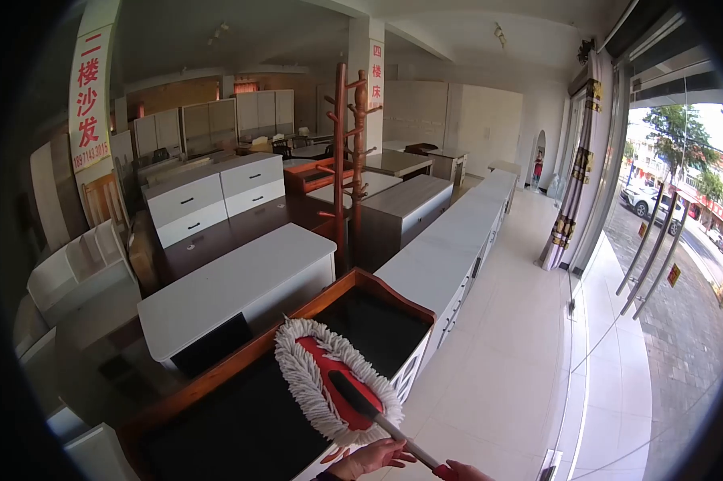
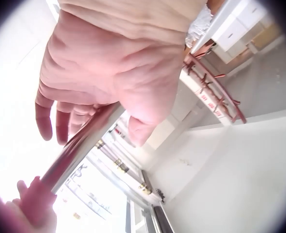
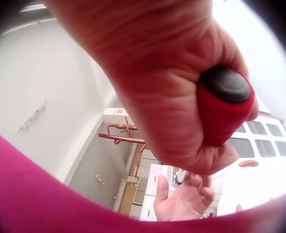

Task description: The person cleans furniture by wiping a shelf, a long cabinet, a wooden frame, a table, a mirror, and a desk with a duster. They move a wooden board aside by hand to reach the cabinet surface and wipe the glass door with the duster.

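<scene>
My right hand grips the red handle of a duster, its fingers curled round and the black end cap showing. White fringe rings the red middle of the duster head, which overlaps the wooden-rimmed dark top in the head view. A grey pole joins the head to the handle. Beside that pole is my left hand, palm up with relaxed fingers. In the left wrist view the pole passes close by the fingers of the left hand, thumb apart.
A row of long grey-topped cabinets runs away ahead. To the left stand a white-topped desk and drawer units. A wooden coat rack rises behind. Pale floor tiles and glass doors lie right.
</scene>
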`<state>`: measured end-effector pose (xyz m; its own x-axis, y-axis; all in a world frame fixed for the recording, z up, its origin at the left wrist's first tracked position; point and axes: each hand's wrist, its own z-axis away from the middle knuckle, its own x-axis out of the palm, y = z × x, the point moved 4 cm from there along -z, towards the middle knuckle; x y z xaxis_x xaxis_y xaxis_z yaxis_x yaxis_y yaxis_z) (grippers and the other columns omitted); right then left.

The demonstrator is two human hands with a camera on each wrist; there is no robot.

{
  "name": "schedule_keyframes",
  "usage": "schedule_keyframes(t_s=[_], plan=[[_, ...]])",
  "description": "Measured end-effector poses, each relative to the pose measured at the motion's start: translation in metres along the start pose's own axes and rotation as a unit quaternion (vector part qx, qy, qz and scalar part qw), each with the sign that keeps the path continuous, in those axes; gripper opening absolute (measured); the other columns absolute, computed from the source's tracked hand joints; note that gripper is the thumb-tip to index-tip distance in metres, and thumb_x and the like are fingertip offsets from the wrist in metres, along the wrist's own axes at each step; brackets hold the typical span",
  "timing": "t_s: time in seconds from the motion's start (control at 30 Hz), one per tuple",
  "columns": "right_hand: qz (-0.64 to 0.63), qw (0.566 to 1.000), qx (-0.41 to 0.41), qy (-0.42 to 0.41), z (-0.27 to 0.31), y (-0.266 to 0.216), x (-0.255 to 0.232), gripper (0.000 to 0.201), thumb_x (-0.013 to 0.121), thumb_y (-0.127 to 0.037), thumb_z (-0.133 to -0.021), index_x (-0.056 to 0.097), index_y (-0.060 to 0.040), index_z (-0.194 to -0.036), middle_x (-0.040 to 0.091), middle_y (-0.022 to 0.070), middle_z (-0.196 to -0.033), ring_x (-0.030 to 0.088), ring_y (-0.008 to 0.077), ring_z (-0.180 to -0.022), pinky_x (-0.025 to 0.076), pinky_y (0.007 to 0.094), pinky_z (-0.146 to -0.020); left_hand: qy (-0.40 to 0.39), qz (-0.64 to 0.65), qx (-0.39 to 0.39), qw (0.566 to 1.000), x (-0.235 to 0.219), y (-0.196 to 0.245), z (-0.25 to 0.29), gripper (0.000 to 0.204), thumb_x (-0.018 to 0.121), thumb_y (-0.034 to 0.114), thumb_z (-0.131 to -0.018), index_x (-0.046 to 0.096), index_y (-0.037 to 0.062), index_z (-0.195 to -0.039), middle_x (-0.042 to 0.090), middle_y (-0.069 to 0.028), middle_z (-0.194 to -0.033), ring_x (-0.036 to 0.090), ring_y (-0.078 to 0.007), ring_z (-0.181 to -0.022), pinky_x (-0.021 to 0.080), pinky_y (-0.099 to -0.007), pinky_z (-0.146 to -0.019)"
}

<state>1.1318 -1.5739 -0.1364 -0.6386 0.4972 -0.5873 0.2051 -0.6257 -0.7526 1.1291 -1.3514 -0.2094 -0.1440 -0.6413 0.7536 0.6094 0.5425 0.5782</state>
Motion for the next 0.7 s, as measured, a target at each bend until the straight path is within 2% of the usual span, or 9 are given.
schedule_keyframes(t_s=[0.07,0.13,0.23,0.4,0.43,0.47,0.53,0.63,0.7], plan=[[-0.034,0.999,-0.028,-0.029,-0.005,-0.005,-0.026,0.052,0.055,0.001,-0.064,0.050,0.0010,-0.115,0.060,0.0067,-0.082,0.054,0.0167,-0.073,0.044,0.0298,-0.065,-0.081,0.104,0.056,0.990,0.053,0.035,-0.015,0.037,0.046,0.037,-0.090,0.048,0.0176,-0.121,0.042,-0.0106,-0.132,0.045,-0.0209,-0.116,0.042,-0.0344,-0.088],[-0.110,0.993,-0.018,0.027,-0.011,-0.016,-0.059,0.044,0.054,0.001,-0.064,0.053,-0.0007,-0.108,0.053,0.0027,-0.073,0.046,0.0139,-0.066,0.041,0.0283,-0.059,-0.188,0.185,0.029,0.964,0.070,0.043,-0.060,0.037,0.046,0.036,-0.090,0.046,0.0247,-0.125,0.031,-0.0121,-0.139,0.039,-0.0231,-0.121,0.040,-0.0369,-0.091],[-0.141,0.987,0.037,0.065,-0.028,-0.002,-0.110,0.037,0.053,0.001,-0.064,0.054,-0.0017,-0.101,0.045,-0.0006,-0.067,0.040,0.0110,-0.062,0.038,0.0266,-0.054,-0.207,0.111,0.026,0.972,0.091,0.082,-0.124,0.038,0.046,0.034,-0.091,0.040,0.0225,-0.127,0.034,-0.0125,-0.138,0.045,-0.0218,-0.116,0.042,-0.0336,-0.088],[-0.135,0.983,0.055,0.115,-0.084,0.061,-0.201,0.035,0.051,0.001,-0.064,0.054,-0.0017,-0.099,0.042,-0.0014,-0.067,0.039,0.0108,-0.059,0.036,0.0262,-0.051,-0.165,-0.169,0.016,0.972,0.115,0.162,-0.235,0.060,0.052,0.044,-0.086,0.027,0.0121,-0.131,0.046,-0.0072,-0.121,0.053,-0.0166,-0.105,0.043,-0.0257,-0.078],[-0.083,0.991,0.058,0.091,-0.104,0.066,-0.224,0.050,0.050,0.002,-0.065,0.049,-0.0031,-0.115,0.050,0.0024,-0.074,0.044,0.0114,-0.059,0.038,0.0270,-0.048,-0.154,-0.155,0.019,0.976,0.114,0.177,-0.260,0.061,0.052,0.044,-0.085,0.027,0.0124,-0.131,0.047,-0.0061,-0.118,0.053,-0.0162,-0.103,0.043,-0.0259,-0.077],[-0.026,0.992,0.100,0.069,-0.123,0.070,-0.250,0.044,0.057,-0.004,-0.065,0.054,-0.0007,-0.109,0.058,0.0103,-0.079,0.055,0.0207,-0.069,0.046,0.0325,-0.065,-0.144,-0.142,0.021,0.979,0.112,0.190,-0.282,0.062,0.053,0.045,-0.085,0.028,0.0126,-0.131,0.048,-0.0049,-0.114,0.053,-0.0158,-0.102,0.043,-0.0261,-0.076],[0.012,0.993,0.102,0.058,-0.160,0.077,-0.284,0.035,0.057,-0.004,-0.064,0.056,-0.0006,-0.098,0.058,0.0108,-0.072,0.057,0.0216,-0.067,0.046,0.0328,-0.064,-0.071,-0.191,0.049,0.978,0.102,0.210,-0.312,0.055,0.051,0.043,-0.086,0.033,0.0119,-0.127,0.051,-0.0053,-0.112,0.054,-0.0146,-0.098,0.043,-0.0287,-0.077],[0.081,0.994,0.056,-0.047,-0.233,0.114,-0.323,0.045,0.055,-0.006,-0.067,0.051,-0.0059,-0.112,0.060,0.0155,-0.094,0.058,0.0279,-0.084,0.047,0.0349,-0.069,0.055,-0.275,0.045,0.959,0.058,0.229,-0.349,0.051,0.052,0.047,-0.085,0.042,0.0101,-0.119,0.054,-0.0041,-0.106,0.055,-0.0135,-0.091,0.042,-0.0261,-0.073],[0.092,0.993,-0.013,-0.076,-0.284,0.125,-0.334,0.039,0.055,-0.006,-0.066,0.054,-0.0048,-0.106,0.061,0.0146,-0.085,0.059,0.0285,-0.079,0.047,0.0355,-0.069,0.139,-0.295,0.040,0.945,0.028,0.237,-0.353,0.047,0.051,0.045,-0.086,0.047,0.0089,-0.116,0.057,-0.0033,-0.102,0.056,-0.0119,-0.089,0.042,-0.0253,-0.072]])
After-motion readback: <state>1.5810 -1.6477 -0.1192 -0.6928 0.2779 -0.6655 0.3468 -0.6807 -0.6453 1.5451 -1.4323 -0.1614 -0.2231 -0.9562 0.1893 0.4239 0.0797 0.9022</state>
